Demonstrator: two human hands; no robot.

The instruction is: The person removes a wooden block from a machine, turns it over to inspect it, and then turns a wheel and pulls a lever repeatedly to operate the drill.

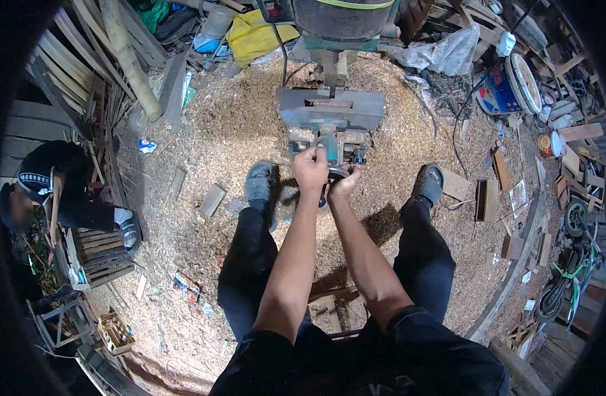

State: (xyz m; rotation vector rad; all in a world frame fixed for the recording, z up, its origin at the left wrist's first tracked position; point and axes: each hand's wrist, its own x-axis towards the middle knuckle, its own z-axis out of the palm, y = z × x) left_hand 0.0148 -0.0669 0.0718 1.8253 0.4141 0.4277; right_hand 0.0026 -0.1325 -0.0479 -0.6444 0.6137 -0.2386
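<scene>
My left hand (309, 169) is closed at the left side of a small dark handwheel (340, 173), its thumb pointing up against the green body (327, 145) of a machine. Around the right side of the same wheel's rim curl the fingers of my right hand (345, 183). A dark crank knob (322, 200) hangs just below the wheel. Beyond my hands lies the machine's flat grey metal table (331, 109), with a slot across its middle. Parts of the wheel are hidden behind my fingers.
Wood shavings (230, 125) cover the floor. A large round machine housing (342, 20) stands at the back. Another person (45, 185) sits at left beside a slatted crate (105, 256). At right are a paint bucket (507, 86), wood offcuts (486, 200) and a small bicycle (570, 264).
</scene>
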